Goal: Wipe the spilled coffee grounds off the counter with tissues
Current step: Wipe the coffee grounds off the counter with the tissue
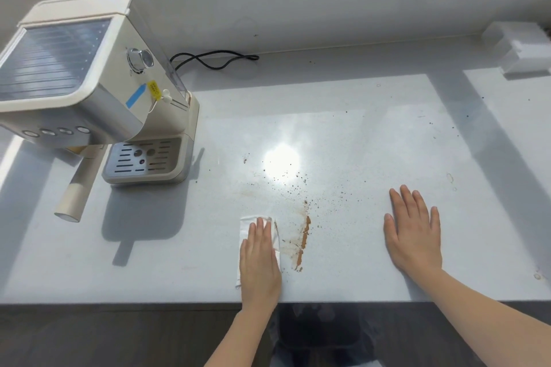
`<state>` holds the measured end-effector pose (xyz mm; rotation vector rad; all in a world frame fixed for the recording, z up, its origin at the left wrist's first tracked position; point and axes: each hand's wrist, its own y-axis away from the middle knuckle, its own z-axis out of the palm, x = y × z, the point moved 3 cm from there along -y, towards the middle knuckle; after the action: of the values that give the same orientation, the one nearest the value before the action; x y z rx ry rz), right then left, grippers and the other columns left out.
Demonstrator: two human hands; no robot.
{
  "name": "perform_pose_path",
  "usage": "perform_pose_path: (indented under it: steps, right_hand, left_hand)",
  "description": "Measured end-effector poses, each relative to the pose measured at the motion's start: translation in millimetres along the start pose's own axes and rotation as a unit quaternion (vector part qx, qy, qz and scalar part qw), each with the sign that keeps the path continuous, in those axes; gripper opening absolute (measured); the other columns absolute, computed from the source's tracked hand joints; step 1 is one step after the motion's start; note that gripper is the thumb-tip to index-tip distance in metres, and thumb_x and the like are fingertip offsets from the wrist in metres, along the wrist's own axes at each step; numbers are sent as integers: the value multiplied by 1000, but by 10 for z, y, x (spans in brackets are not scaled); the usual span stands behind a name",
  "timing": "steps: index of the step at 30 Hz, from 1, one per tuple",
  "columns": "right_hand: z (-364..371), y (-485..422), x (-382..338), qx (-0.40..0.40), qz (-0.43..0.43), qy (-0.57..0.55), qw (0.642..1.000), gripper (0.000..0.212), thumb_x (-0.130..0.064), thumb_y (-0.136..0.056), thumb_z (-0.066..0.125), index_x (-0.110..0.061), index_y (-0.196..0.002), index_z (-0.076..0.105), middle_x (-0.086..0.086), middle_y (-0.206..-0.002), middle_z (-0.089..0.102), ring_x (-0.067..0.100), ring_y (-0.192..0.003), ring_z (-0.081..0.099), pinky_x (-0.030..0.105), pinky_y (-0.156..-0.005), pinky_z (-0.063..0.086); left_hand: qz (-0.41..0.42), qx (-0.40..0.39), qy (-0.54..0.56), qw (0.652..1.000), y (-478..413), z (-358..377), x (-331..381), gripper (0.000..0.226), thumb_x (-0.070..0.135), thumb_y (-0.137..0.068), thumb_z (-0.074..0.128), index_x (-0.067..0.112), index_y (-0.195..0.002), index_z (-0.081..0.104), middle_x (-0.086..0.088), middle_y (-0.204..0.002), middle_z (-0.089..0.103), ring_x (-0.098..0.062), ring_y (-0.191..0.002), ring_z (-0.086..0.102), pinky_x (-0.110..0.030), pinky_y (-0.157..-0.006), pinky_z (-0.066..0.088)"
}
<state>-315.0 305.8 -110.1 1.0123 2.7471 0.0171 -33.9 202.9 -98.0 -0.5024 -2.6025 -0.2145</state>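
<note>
Coffee grounds (304,235) lie in brown streak just right of left hand (259,259), specks scattered beyond fingertips. Left hand flat, fingers straight, pressing folded tissue (246,226) onto counter (387,128), likely loading for sweep. Right hand (414,232) spread flat, holding nothing, probably bracing.

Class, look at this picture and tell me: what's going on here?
A person is wiping coffee grounds off a counter. The left hand presses a tissue flat, just left of a brown line of grounds. The right hand rests flat on the counter further right, holding nothing. Specks lie scattered beyond; a coffee machine stands back left.
</note>
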Motion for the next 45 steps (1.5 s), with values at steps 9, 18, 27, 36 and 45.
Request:
perform_pose_path:
  steps: [9,18,27,36,45]
  right_hand:
    - [-14,-7,-9,4,1,-2,1000,61,-43,-93,12,-24,-150,19,-2,-160,16,17,-148,8,49,-119,8]
    - [-30,-7,-33,4,4,4,1000,62,-43,-92,11,-23,-150,21,0,-160,18,19,-147,11,50,-118,11]
    - [-41,-13,-71,18,16,-6,1000,62,-39,-90,17,-20,-147,28,2,-158,24,21,-146,15,52,-117,12]
    - [-30,-17,-56,12,19,2,1000,60,-38,-91,18,-21,-148,28,1,-158,23,20,-146,15,50,-118,11]
    - [0,-23,-45,10,23,13,1000,59,-37,-91,21,-22,-148,27,0,-158,23,19,-147,15,49,-119,10]
  left_hand:
    - [-29,7,21,999,-290,-367,-594,52,6,-99,29,18,-149,16,3,-158,16,-9,-145,3,-36,-120,6]
    - [135,-96,-40,985,-73,-190,-468,57,18,-100,26,31,-145,-8,15,-156,-6,-3,-144,-13,-20,-116,-8]
    - [-36,-15,-2,999,-602,-480,-819,54,23,-102,21,19,-151,0,3,-160,0,-9,-146,-4,-31,-119,-2]
    - [-83,10,-34,996,-1336,-534,-921,53,13,-101,26,8,-150,8,-8,-160,8,-21,-148,4,-36,-118,1]
    - [52,-80,-62,994,-2043,-446,-728,55,13,-100,31,10,-150,10,-7,-160,8,-20,-148,4,-36,-118,3]
